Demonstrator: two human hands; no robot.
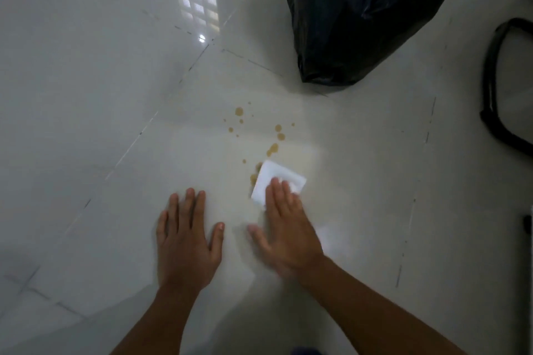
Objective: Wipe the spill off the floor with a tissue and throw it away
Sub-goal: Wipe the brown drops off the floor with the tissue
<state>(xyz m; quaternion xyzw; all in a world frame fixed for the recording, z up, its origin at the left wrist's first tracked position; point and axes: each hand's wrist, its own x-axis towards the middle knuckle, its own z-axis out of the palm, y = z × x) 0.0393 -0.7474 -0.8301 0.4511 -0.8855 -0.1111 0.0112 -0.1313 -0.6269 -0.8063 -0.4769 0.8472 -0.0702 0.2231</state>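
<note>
1. The floor (86,95) is laid with large, glossy pale tiles, split by thin dark grout lines that run diagonally.
2. A bright reflection of a gridded window (196,0) shines on the tiles at upper left, with a small round glint of light just below it.
3. At the right edge stands a black curved frame (493,81), probably a chair base.
4. The light is dim and cool.
</note>
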